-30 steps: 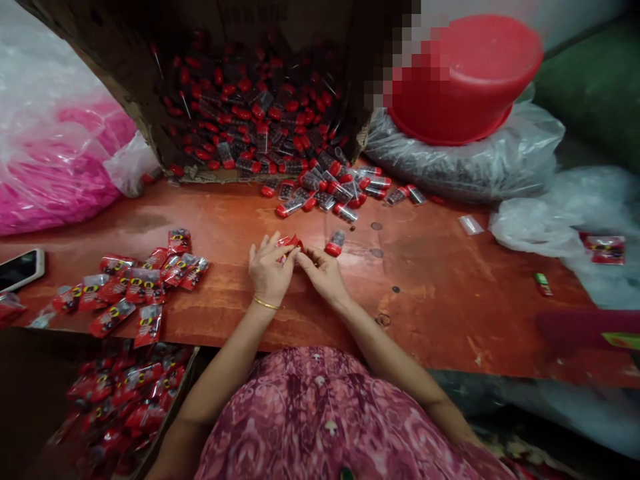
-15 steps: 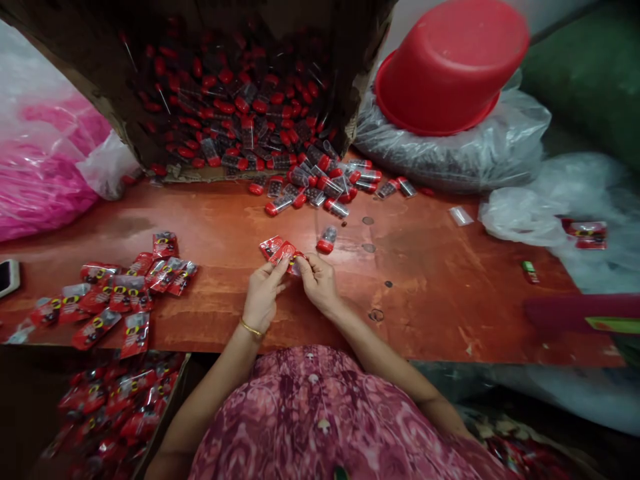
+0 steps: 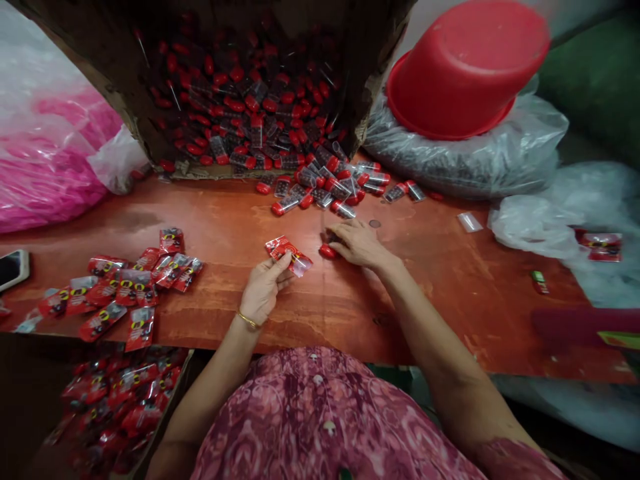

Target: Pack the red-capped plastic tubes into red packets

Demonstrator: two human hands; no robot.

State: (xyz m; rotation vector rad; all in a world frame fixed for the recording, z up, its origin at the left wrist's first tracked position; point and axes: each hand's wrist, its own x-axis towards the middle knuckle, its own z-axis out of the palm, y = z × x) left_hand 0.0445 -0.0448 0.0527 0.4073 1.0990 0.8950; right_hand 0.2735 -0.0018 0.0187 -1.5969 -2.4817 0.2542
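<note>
While the left hand pinches a flat, glossy red plastic packet, pale-printed with a translucent end, above the reddish tabletop; just right, the right hand half-curls over a red-capped plastic tube, its grip impossible to tell.

Worn reddish table — soft sheen on top, dim light, shadow underneath
</note>
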